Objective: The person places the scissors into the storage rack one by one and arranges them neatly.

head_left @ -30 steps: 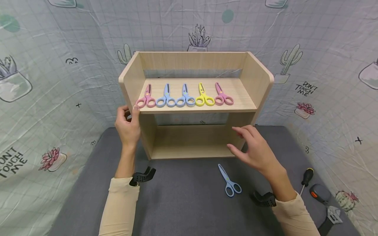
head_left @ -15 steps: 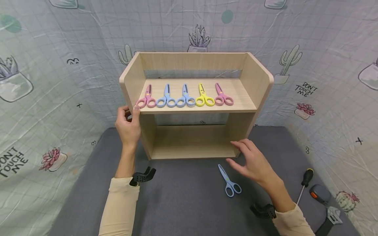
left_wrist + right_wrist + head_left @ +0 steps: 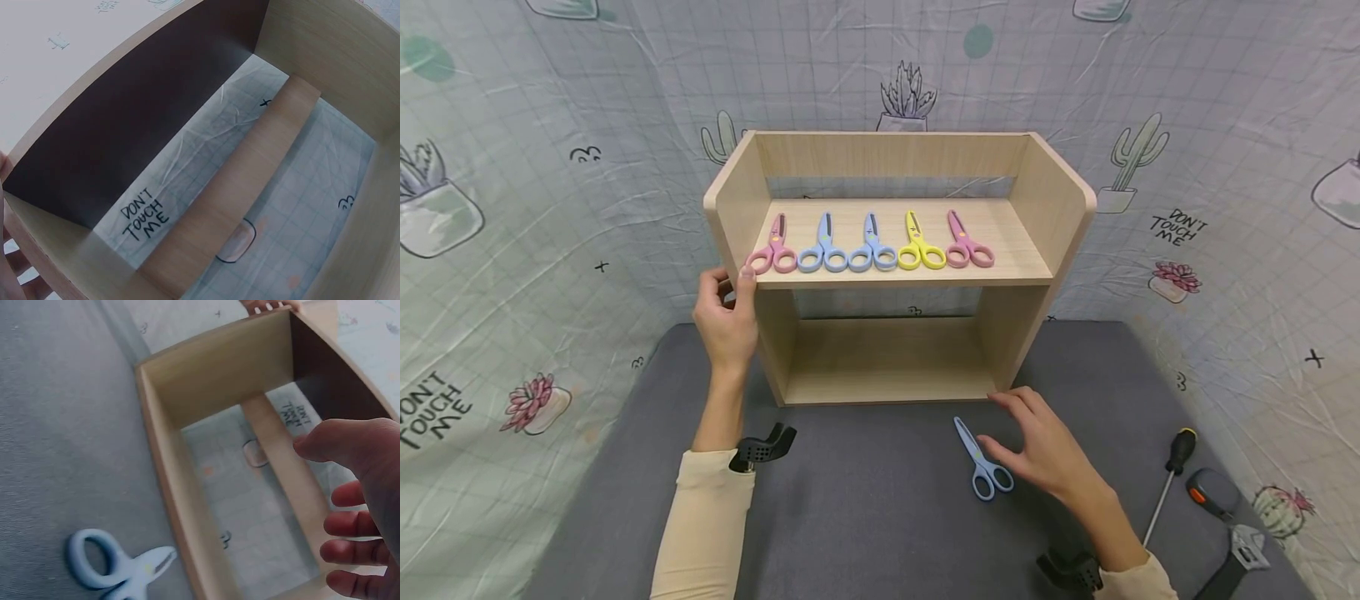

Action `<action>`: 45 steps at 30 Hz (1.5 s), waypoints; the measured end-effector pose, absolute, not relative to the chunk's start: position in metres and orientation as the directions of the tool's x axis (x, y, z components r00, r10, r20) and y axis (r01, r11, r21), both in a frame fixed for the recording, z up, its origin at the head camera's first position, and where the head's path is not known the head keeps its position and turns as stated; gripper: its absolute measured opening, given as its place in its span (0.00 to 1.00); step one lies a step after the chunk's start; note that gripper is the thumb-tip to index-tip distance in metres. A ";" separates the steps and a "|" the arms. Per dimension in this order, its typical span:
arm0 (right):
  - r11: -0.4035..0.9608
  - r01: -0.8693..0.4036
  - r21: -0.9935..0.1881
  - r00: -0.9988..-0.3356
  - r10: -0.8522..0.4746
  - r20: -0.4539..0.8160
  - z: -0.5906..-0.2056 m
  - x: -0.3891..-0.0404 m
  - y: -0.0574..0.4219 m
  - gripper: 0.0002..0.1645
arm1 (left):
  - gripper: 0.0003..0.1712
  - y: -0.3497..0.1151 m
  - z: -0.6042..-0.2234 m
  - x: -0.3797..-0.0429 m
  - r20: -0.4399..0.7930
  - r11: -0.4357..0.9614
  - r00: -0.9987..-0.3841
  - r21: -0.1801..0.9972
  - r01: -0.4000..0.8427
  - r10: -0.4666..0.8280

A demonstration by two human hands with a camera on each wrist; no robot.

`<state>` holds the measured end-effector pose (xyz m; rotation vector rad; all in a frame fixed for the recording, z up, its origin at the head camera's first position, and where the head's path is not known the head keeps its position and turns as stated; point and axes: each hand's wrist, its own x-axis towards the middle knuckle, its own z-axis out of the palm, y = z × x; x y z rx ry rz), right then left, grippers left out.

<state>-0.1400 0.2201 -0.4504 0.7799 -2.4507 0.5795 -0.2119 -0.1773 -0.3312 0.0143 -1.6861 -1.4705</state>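
My left hand (image 3: pixel 726 321) grips the left side of the wooden two-tier shelf (image 3: pixel 902 282), its thumb against the front edge of the upper board. On the grey tabletop in front of the shelf lies a pair of light blue scissors (image 3: pixel 979 457), blades pointing away; its handle loops also show in the right wrist view. Just right of those scissors hovers my right hand (image 3: pixel 1045 446), fingers spread from the thumb, holding nothing. Along the upper board lie several more scissors in a row: pink (image 3: pixel 776 243), two blue (image 3: pixel 824 242), yellow (image 3: pixel 915 240) and pink (image 3: pixel 964 240).
A screwdriver (image 3: pixel 1182 450), a tape measure (image 3: pixel 1213 492) and a dark-handled tool with a metal head (image 3: pixel 1249 546) lie at the table's right side. Patterned cloth (image 3: pixel 1225 150) hangs behind and on both sides. The shelf's back is partly open, crossed by a wooden strip (image 3: pixel 231 187).
My right hand has come down and toward me, from in front of the shelf's lower right opening to beside the blue scissors on the table. The left hand has stayed in place.
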 end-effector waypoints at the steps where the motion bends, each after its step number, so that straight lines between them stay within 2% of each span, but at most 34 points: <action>1: 0.748 -0.617 -0.243 -0.715 -0.406 0.569 -0.453 -0.139 0.221 0.36 | 0.15 -0.178 -0.331 -0.212 0.586 0.299 -0.618 0.806 0.511 -0.524; 10: 0.786 -0.561 -0.262 -0.778 -0.391 0.493 -0.475 -0.130 0.223 0.38 | 0.21 -0.192 -0.352 -0.235 0.580 0.306 -0.626 0.812 0.498 -0.521; 23: 0.819 -0.503 -0.275 -0.830 -0.368 0.420 -0.500 -0.116 0.229 0.39 | 0.19 -0.193 -0.352 -0.235 0.583 0.295 -0.622 0.808 0.510 -0.522; 28: 0.822 -0.502 -0.269 -0.827 -0.365 0.426 -0.509 -0.114 0.231 0.39 | 0.21 -0.193 -0.352 -0.235 0.579 0.295 -0.625 0.811 0.505 -0.523; 45: 0.859 -0.430 -0.279 -0.885 -0.339 0.320 -0.528 -0.108 0.233 0.49 | 0.20 -0.191 -0.353 -0.235 0.572 0.303 -0.623 0.817 0.491 -0.533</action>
